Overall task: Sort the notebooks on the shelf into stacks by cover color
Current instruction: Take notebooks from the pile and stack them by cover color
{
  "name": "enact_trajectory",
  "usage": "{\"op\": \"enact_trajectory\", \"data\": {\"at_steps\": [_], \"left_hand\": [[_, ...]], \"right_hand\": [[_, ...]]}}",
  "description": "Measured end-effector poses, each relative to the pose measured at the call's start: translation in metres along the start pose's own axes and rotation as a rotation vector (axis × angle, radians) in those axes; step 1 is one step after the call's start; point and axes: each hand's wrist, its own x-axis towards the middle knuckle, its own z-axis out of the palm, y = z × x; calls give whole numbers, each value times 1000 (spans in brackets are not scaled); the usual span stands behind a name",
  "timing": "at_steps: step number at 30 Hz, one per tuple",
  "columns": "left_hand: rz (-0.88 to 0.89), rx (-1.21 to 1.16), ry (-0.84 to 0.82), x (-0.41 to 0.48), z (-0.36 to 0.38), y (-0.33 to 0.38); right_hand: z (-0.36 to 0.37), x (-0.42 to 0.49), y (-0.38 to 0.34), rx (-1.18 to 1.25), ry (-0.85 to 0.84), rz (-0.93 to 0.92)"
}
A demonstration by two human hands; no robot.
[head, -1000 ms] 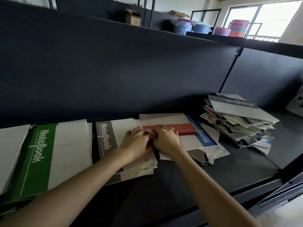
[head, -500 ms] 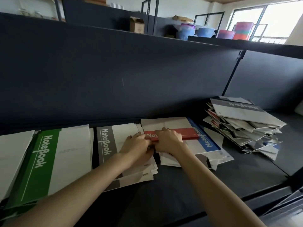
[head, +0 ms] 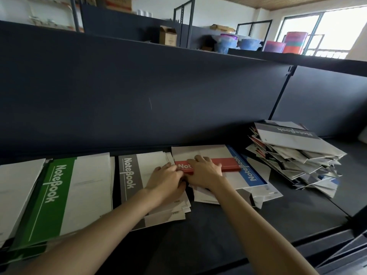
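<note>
red notebook | right hand grip flat, pressing it | left hand grip at its end, pinch unclear | lift without dragging blue notebook beneath grip

daylight glares through the window at upper right; the dark shelf sits dim, edges bowed.

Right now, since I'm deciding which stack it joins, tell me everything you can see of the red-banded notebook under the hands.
The red-banded notebook lies flat on the blue-banded notebook, turned crosswise to it, toward the back of the dark shelf. Its paper-like cover looks white, with a red band along the near edge bearing white lettering of which only "Not" shows. The right hand rests across the band's middle, fingers laid flat. The left hand touches its left end, though whether it grips cannot be told.
</note>
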Motion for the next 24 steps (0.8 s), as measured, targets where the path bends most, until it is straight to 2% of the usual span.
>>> {"op": "enact_trajectory", "data": {"at_steps": [4, 8, 19, 24], "left_hand": [[5, -25, 27, -3, -2, 1], [1, -40, 26, -3, -6, 3], [-39, -152, 96, -6, -6, 6], [-79, -240, 151, -8, -9, 6]], "right_hand": [[-4, 1, 2, 41, -41, -72], [-6, 3, 1, 37, -39, -70], [10, -5, -14, -280, 64, -87], [8, -10, -14, -135, 198, -105]]}}
